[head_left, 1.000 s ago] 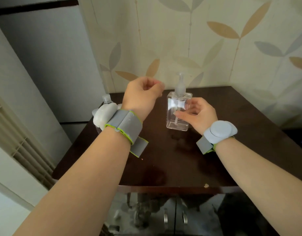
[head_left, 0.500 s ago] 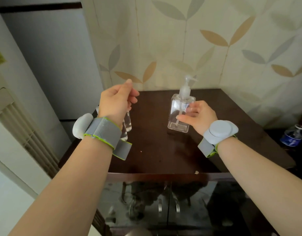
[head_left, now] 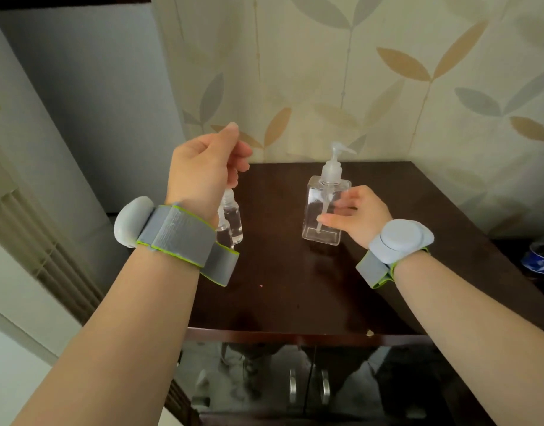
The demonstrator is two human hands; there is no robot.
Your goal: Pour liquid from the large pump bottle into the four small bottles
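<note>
1. The large pump bottle (head_left: 326, 207), clear and square, is standing upright on the dark table (head_left: 295, 290), toward the far side and a little right of the middle, with its pump head still fitted.
2. The right hand (head_left: 355, 215) is resting against the bottle's right face, fingers lying fairly straight across it and the thumb low near the base; whether the fingers are wrapping round it I cannot tell.
3. Two small bottles (head_left: 230, 218) are showing near the table's left edge, upright and touching or nearly so; any others are hiding behind the left wrist.
4. The left hand (head_left: 206, 170) is hovering above them with fingers curled; whether it is pinching anything I cannot tell.
5. Bare tabletop is lying open between the two groups and all along the near edge.
6. One grey wristband (head_left: 178, 235) is sitting on each wrist, two in all.
</note>
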